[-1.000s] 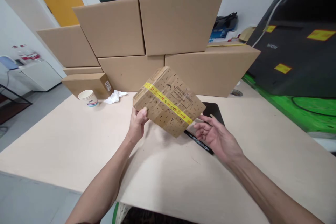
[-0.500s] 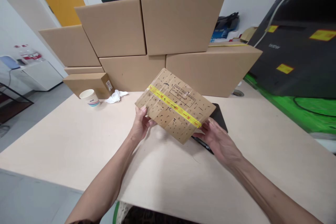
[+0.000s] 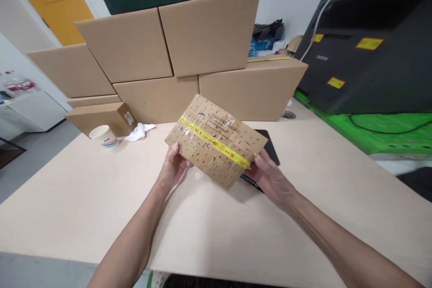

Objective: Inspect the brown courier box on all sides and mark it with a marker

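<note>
A flat cardboard package (image 3: 202, 157) with yellow tape, dark marks and a printed label is held tilted above the pale table (image 3: 101, 198). My left hand (image 3: 173, 166) grips its left corner, thumb on the upper face and fingers underneath. At the right corner, my right hand (image 3: 270, 175) has its thumb along the edge, with the other fingers partly hidden below. A black flat object (image 3: 272, 148) lies on the table behind the package and right hand, partly covered by them.
Large cardboard boxes (image 3: 209, 31) are stacked along the back. At the left stand a paper cup (image 3: 104, 137), crumpled tissue (image 3: 139, 132) and a small box (image 3: 101, 119). A tape roll (image 3: 289, 114) and a dark printer (image 3: 351, 54) are at the right.
The view has shifted, so the boxes and printer appear farther left. Both hands still hold the package, which remains at a similar tilt. The right thumb now lies closer over the package's edge.
</note>
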Tool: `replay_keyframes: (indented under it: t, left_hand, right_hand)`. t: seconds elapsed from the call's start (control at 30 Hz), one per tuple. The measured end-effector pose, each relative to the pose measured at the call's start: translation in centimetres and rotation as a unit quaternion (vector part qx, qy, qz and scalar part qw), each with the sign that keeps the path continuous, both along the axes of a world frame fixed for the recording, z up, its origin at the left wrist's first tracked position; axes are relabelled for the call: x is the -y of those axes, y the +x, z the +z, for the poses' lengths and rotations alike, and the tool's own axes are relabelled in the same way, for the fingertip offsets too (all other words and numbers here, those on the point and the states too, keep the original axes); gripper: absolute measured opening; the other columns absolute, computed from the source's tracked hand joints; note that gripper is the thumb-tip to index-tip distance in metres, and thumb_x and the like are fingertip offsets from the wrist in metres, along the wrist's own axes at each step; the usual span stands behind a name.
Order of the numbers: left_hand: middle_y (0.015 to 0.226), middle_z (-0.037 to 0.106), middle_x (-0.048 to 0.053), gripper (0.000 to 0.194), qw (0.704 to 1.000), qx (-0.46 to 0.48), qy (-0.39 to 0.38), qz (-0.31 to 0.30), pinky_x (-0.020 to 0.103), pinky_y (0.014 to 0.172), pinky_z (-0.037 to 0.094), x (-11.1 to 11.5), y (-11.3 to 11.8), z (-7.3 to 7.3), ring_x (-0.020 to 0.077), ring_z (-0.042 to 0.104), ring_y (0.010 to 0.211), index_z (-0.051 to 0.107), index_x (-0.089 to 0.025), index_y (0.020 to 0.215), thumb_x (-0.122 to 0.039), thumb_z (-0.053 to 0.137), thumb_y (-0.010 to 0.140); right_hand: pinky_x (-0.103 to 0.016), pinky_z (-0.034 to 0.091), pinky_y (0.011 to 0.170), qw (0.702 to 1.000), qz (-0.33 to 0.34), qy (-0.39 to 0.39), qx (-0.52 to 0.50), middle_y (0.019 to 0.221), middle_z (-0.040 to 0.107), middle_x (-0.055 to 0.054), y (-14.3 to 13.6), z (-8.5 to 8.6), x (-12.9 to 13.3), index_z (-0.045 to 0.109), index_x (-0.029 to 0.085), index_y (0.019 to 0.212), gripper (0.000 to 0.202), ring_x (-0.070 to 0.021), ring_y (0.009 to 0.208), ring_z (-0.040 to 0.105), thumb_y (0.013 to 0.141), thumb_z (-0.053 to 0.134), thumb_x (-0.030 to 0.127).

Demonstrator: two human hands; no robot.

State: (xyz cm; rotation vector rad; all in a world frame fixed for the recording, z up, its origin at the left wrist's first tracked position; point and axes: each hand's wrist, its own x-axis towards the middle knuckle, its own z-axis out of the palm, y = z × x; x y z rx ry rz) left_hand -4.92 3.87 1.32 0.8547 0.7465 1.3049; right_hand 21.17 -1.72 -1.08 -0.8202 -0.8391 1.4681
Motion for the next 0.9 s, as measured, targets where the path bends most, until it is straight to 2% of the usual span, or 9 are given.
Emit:
replay_keyframes:
  t: [0.1, 0.17, 0.3, 0.4, 0.57, 0.67, 0.8, 0.9]
  left_hand:
    - [0.107, 0.069, 0.003, 0.067, 1.0, 0.008, -0.012, -0.024, 0.021, 0.053, 0.049, 0.0, -0.2, -0.2, 0.0155, 0.065, 0.08, 0.06, -0.024, 0.124, -0.049, 0.086, 0.068]
    - [0.114, 0.067, 0.003, 0.074, 1.0, -0.006, -0.013, -0.023, 0.021, 0.054, 0.049, 0.0, -0.3, -0.4, 0.0162, 0.064, 0.085, 0.058, -0.026, 0.129, -0.046, 0.089, 0.065]
    - [0.143, 0.054, 0.007, 0.084, 0.998, -0.052, 0.014, -0.024, 0.031, 0.077, 0.057, 0.1, -0.4, -0.4, 0.0249, 0.059, 0.114, 0.051, -0.032, 0.139, -0.043, 0.089, 0.065]
    - [0.152, 0.046, 0.008, 0.077, 0.996, -0.072, 0.032, -0.042, 0.041, 0.091, 0.055, 0.2, -0.4, -0.2, 0.0313, 0.051, 0.129, 0.054, -0.031, 0.136, -0.051, 0.086, 0.069]
    - [0.141, 0.057, 0.012, 0.073, 0.989, -0.133, 0.046, -0.052, 0.04, 0.096, 0.049, 0.2, -0.8, 0.2, 0.0328, 0.05, 0.13, 0.063, -0.022, 0.126, -0.068, 0.078, 0.072]
    - [0.133, 0.063, 0.012, 0.071, 0.985, -0.167, 0.018, -0.049, 0.036, 0.092, 0.05, 0.1, -1.1, 0.5, 0.0314, 0.055, 0.124, 0.066, -0.02, 0.124, -0.063, 0.082, 0.07]
    - [0.122, 0.066, 0.012, 0.057, 0.988, -0.133, -0.065, -0.044, 0.034, 0.072, 0.06, -0.1, -1.1, 1.0, 0.0275, 0.064, 0.105, 0.067, -0.018, 0.118, -0.051, 0.082, 0.074]
    - [0.108, 0.067, 0.011, 0.043, 0.991, -0.083, -0.103, 0.008, 0.032, 0.058, 0.063, -0.4, -1.3, 1.6, 0.0235, 0.065, 0.088, 0.068, -0.018, 0.108, -0.044, 0.079, 0.076]
  right_hand:
    - [-0.045, 0.059, 0.098, 1.0, -0.002, 0.003, -0.005, 0.147, 0.06, 0.0, 0.0, -0.2, 0.1, 0.057, 0.04, 0.133, 0.066, -0.0287, 0.129, 0.06, 0.074, 0.084, 0.052]
    - [-0.047, 0.058, 0.099, 1.0, -0.012, -0.004, -0.009, 0.144, 0.063, 0.0, 0.1, -0.3, -0.1, 0.057, 0.04, 0.132, 0.067, -0.0297, 0.129, 0.061, 0.072, 0.085, 0.052]
    - [-0.052, 0.058, 0.1, 0.997, -0.062, -0.036, -0.026, 0.135, 0.07, -0.001, 0.7, -0.6, -1.0, 0.061, 0.037, 0.127, 0.065, -0.0331, 0.128, 0.063, 0.068, 0.086, 0.052]
    - [-0.056, 0.057, 0.101, 0.992, -0.105, -0.047, -0.041, 0.127, 0.075, -0.003, 1.2, -0.7, -1.8, 0.065, 0.032, 0.122, 0.065, -0.0368, 0.128, 0.063, 0.065, 0.086, 0.054]
    - [-0.059, 0.055, 0.103, 0.993, -0.118, -0.025, -0.011, 0.126, 0.075, -0.007, 1.9, -1.1, -2.6, 0.063, 0.03, 0.129, 0.066, -0.0388, 0.13, 0.062, 0.074, 0.074, 0.065]
    - [-0.055, 0.058, 0.099, 0.994, -0.103, -0.008, 0.035, 0.129, 0.074, -0.005, 2.1, -1.2, -2.6, 0.062, 0.032, 0.129, 0.064, -0.0366, 0.129, 0.063, 0.077, 0.071, 0.068]
    - [-0.046, 0.062, 0.083, 0.988, -0.081, -0.016, 0.132, 0.123, 0.074, -0.007, 2.8, -0.9, -2.9, 0.065, 0.031, 0.122, 0.059, -0.0323, 0.115, 0.069, 0.084, 0.056, 0.075]
    - [-0.04, 0.058, 0.073, 0.95, -0.093, -0.013, 0.297, 0.109, 0.074, -0.009, 4.0, -0.1, -2.7, 0.067, 0.026, 0.115, 0.053, -0.0285, 0.098, 0.07, 0.088, 0.053, 0.069]
